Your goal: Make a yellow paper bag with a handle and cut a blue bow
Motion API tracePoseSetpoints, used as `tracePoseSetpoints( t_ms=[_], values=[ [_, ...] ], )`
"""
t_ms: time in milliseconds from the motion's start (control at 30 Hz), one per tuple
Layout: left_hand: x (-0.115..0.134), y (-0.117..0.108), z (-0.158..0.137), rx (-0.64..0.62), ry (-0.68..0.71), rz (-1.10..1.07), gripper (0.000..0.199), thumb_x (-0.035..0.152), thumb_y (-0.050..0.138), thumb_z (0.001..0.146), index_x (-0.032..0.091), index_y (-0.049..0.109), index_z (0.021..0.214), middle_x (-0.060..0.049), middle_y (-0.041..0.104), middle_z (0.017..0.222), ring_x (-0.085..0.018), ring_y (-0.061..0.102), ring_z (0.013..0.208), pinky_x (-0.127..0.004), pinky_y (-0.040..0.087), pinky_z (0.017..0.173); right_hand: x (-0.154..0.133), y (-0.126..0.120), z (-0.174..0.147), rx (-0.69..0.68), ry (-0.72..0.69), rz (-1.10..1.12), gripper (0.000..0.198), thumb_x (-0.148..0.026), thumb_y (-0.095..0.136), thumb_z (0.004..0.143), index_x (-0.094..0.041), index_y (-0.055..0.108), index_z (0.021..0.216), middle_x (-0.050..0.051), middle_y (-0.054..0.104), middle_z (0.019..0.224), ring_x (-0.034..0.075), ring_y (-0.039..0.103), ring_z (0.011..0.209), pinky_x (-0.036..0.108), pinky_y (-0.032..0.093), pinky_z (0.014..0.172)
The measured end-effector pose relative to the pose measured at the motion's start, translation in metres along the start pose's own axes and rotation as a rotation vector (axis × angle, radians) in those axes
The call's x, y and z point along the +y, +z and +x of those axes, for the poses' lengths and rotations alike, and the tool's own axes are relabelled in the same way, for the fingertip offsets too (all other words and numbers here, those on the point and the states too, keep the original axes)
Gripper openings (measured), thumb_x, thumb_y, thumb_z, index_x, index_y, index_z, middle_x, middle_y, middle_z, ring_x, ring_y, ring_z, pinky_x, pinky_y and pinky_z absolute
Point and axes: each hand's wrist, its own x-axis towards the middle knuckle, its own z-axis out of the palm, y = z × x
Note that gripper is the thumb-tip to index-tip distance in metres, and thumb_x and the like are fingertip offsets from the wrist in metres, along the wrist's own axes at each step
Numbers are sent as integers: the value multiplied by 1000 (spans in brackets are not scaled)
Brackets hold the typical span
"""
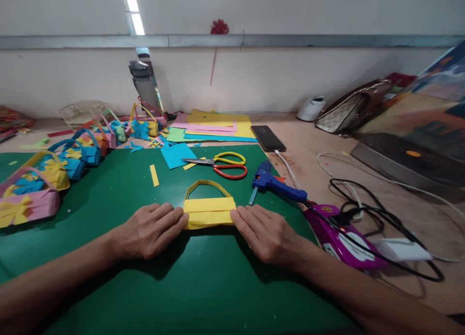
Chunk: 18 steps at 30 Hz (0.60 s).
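Note:
A small yellow paper basket (pixel 209 214) with an arched paper handle lies on the green mat (pixel 174 286) in front of me. My left hand (pixel 152 231) pinches its left end, and my right hand (pixel 265 231) pinches the right end. The thumbs are mostly hidden. Beyond the basket are scissors (pixel 229 171) with one yellow and one red handle, beside a blue paper piece (pixel 178 154). A blue glue gun (pixel 278 183) rests to the right, past my right hand. A narrow yellow paper strip (pixel 154 175) lies beyond my left hand.
Several finished paper baskets (pixel 54 172) with flowers line the left side. Coloured paper sheets (pixel 218 124), a phone (pixel 268 138) and a bottle (pixel 143 83) are at the back. On the right are a purple power strip (pixel 345 243), tangled cables (pixel 381 199) and a dark case (pixel 407 163).

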Motion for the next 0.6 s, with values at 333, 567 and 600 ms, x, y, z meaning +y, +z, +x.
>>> tracePoseSetpoints(
  t_ms=[333, 567, 600],
  values=[
    [2, 3, -11, 58, -38, -48, 24, 12, 41, 90, 7, 55, 109, -15, 66, 94, -21, 59, 83, -32, 48, 66, 2, -5, -1, 77, 99, 222, 25, -1, 35, 90, -1, 60, 96, 15, 72, 78, 20, 69, 74, 32, 57, 66],
    [1, 7, -17, 83, -66, -101, 24, 10, 37, 91, 8, 55, 107, -16, 67, 93, -22, 61, 84, -33, 49, 66, 1, -3, -3, 68, 224, 163, 24, -4, 38, 91, -4, 61, 93, 12, 71, 73, 18, 68, 68, 29, 55, 61],
    [1, 8, -17, 85, -72, -104, 24, 10, 38, 90, 7, 55, 107, -16, 67, 93, -22, 61, 84, -33, 49, 66, 1, -3, -3, 54, 219, 150, 23, -4, 38, 90, -4, 62, 91, 11, 71, 71, 18, 67, 65, 29, 54, 59]
  ],
)
